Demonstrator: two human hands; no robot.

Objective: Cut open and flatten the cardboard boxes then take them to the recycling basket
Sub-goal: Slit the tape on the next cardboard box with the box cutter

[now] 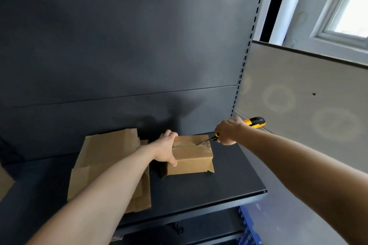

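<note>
A small brown cardboard box (191, 157) stands on a black metal shelf (209, 189), its top seam taped. My left hand (166, 149) grips the box's left end, thumb on the front face. My right hand (229, 131) is shut on a yellow and black utility knife (255, 122). The knife's blade meets the taped seam at the box's right end. To the left lie flattened cardboard boxes (105, 163) in a pile, partly hidden under my left forearm.
The shelf has a dark back panel (119, 55) and a slotted upright (245, 61) on the right. A grey board (298, 95) stands beyond the upright. A blue perforated basket (247, 228) shows below the shelf's right corner. Another piece of cardboard (5, 181) pokes in at the left edge.
</note>
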